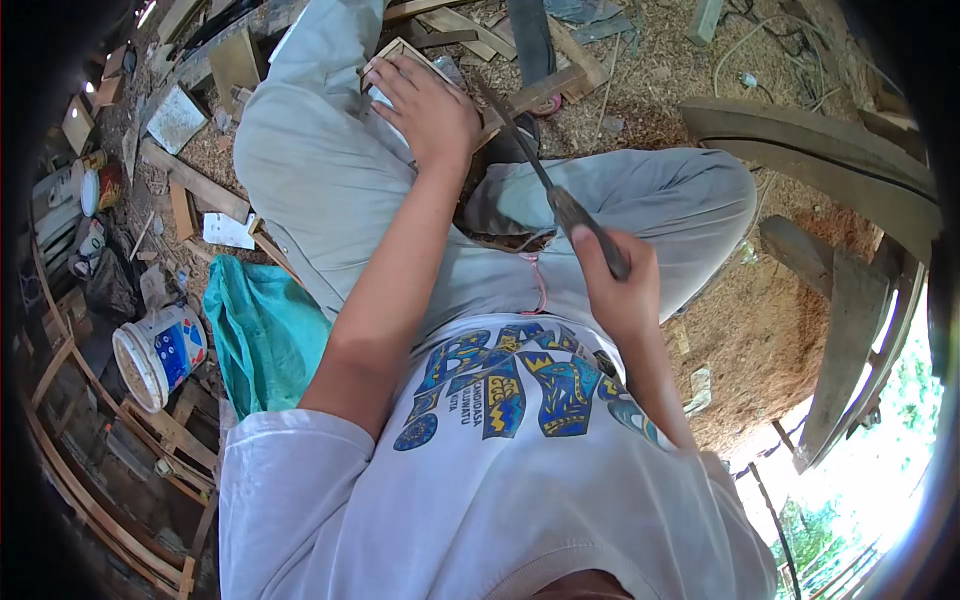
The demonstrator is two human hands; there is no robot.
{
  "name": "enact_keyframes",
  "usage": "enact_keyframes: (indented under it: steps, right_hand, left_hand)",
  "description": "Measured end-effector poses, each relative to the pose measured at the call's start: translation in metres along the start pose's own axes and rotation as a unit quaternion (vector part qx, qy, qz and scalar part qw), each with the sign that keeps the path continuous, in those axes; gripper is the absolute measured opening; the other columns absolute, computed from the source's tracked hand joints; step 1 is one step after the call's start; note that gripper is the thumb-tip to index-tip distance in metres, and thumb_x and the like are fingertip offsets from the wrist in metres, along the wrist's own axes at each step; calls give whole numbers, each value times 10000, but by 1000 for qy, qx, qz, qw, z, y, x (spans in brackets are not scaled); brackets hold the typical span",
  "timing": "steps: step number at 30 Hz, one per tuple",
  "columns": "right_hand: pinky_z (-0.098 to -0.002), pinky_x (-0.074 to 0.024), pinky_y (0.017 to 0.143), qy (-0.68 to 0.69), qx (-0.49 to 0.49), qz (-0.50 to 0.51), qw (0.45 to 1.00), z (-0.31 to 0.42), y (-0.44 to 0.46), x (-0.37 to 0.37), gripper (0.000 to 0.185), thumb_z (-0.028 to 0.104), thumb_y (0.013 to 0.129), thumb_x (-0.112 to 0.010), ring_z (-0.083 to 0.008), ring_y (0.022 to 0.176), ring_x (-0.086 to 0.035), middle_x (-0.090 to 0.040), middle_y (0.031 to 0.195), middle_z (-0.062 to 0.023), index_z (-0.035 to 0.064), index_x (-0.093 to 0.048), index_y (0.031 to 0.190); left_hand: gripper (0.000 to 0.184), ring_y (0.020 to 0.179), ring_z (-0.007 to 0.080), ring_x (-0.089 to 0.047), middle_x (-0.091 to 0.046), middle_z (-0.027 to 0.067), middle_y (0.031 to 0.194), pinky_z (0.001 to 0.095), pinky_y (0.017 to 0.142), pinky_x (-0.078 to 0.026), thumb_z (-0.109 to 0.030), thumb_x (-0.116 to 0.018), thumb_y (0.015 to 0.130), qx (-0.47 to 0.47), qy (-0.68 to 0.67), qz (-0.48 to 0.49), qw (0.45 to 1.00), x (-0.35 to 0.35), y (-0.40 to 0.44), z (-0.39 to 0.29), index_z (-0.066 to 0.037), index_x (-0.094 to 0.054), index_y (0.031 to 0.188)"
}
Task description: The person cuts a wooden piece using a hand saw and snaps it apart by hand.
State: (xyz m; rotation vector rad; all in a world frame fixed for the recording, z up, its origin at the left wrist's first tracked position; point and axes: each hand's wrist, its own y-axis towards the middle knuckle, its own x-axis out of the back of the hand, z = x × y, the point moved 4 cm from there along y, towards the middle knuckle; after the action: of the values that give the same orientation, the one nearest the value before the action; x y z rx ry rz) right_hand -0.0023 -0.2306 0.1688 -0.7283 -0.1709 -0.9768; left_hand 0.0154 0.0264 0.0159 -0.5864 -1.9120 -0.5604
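My right hand (617, 278) is wrapped round the dark wooden handle (572, 212) of a long, narrow metal tool (518, 137). The blade points up and left from the handle, its far end near a piece of wood by my left hand. My left hand (430, 105) lies with its fingers spread on a pale wooden piece (400, 52) between my bent legs. Part of that piece is hidden under the palm. Below the tool is my right leg in grey trousers (640, 190).
A teal sack (262, 330) and a white bucket (160, 355) are at the left. Wood offcuts (205, 190) and shavings (640, 100) cover the ground. Large curved boards (800, 135) stand at the right. A pink ring (548, 105) lies beyond the tool.
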Motion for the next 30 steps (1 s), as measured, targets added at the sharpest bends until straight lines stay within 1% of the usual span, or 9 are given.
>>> enact_keyframes:
  steps: [3, 7, 9, 12, 17, 20, 22, 25, 30]
  right_hand:
    - [-350, -372, 526, -1, 51, -18, 999, 22, 51, -31, 408, 261, 1008, -726, -87, 581, -424, -502, 569, -66, -24, -636, 729]
    - [-352, -377, 525, -26, 58, -11, 998, 19, 31, -16, 399, 248, 1007, -725, -86, 573, -430, -504, 567, -90, -23, -636, 728]
    - [-388, -390, 529, -16, 12, 4, 1000, 17, -4, 0, 407, 278, 1009, -707, -148, 534, -418, -514, 582, -141, -29, -638, 751]
    - [-404, -393, 528, -6, 29, -11, 999, 17, 11, -12, 408, 286, 1007, -705, -196, 513, -414, -515, 590, -164, -27, -637, 754]
    - [-394, -387, 519, -25, 65, -3, 998, 26, 39, -25, 385, 239, 994, -734, -213, 499, -430, -530, 579, -154, -17, -622, 728]
    - [-392, -376, 518, -45, 65, -1, 997, 11, 5, -5, 399, 251, 999, -727, -176, 516, -415, -491, 579, -153, -25, -613, 735]
    - [-381, -360, 515, -5, 7, 8, 1000, 9, -3, 0, 411, 261, 1006, -721, -126, 541, -406, -457, 578, -136, -29, -607, 737]
    - [-354, -340, 512, -9, 82, -21, 996, 13, 48, -34, 414, 251, 1010, -720, -80, 569, -405, -455, 560, -77, -29, -607, 727]
    - [-340, -342, 526, -8, 48, 7, 999, 10, 14, -6, 411, 257, 1019, -712, -76, 594, -409, -475, 580, -44, -40, -608, 754]
  left_hand:
    - [805, 1611, 508, -140, -175, 362, 1701, 671, 1264, -191, -199, -572, 959, 10, -2, 13, 1000, 0, 0, 2, 149, -232, 1601]
    - [787, 1610, 513, -135, -166, 361, 1703, 671, 1264, -188, -190, -563, 972, 8, 1, 18, 1000, -1, 1, -1, 142, -228, 1602]
    - [778, 1610, 512, -132, -165, 361, 1704, 671, 1264, -185, -188, -559, 978, 10, 6, 26, 1000, 0, 2, -3, 138, -229, 1602]
    - [765, 1610, 513, -131, -167, 360, 1702, 669, 1266, -179, -190, -556, 987, 9, -3, 18, 1000, 0, 3, -3, 132, -233, 1601]
    - [726, 1602, 522, -151, -192, 360, 1697, 682, 1250, -217, -193, -538, 1017, 3, 17, 5, 1000, 1, 0, -3, 105, -246, 1611]
    - [726, 1612, 505, -143, -177, 348, 1712, 671, 1259, -206, -193, -540, 1007, 13, 12, 5, 1000, 1, 2, -4, 103, -270, 1613]
    - [730, 1619, 490, -138, -173, 340, 1720, 657, 1269, -198, -192, -543, 996, 18, 23, 6, 1000, -2, 2, -1, 104, -289, 1612]
    - [738, 1617, 492, -145, -178, 339, 1719, 659, 1266, -202, -195, -552, 992, 33, 15, 4, 999, -2, 4, -2, 101, -285, 1613]
    - [702, 1610, 500, -147, -195, 330, 1709, 676, 1255, -214, -185, -540, 1011, 24, -10, 3, 1000, 6, 1, -4, 109, -290, 1597]
